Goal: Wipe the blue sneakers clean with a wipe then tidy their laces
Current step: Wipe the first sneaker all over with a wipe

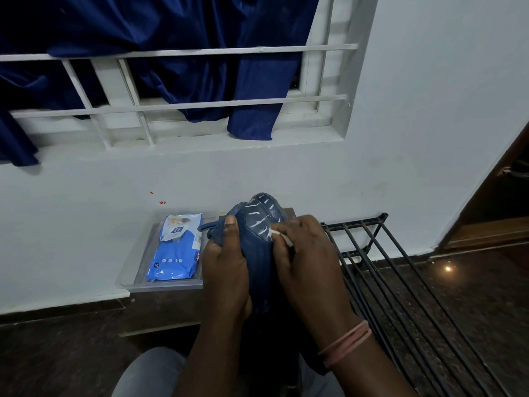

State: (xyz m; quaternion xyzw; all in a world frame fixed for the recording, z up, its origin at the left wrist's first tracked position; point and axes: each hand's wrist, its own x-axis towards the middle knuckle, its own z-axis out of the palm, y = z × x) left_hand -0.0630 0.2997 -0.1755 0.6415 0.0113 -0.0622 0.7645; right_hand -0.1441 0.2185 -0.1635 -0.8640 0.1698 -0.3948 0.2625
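Observation:
A blue sneaker (259,224) is held up in front of me, turned so its sole with pale tread marks faces right and up. My left hand (226,265) grips the sneaker from the left, thumb lying up along its upper. A dark lace end (207,226) sticks out to the left by the thumb. My right hand (306,259) pinches a small white wipe (282,236) and presses it against the sole's edge. The second sneaker is not visible.
A blue pack of wipes (176,247) lies in a clear plastic tray (128,282) on a low wooden stand against the white wall. A black metal rack (400,270) stands to the right. Dark stone floor lies all around; a barred window with a blue curtain is above.

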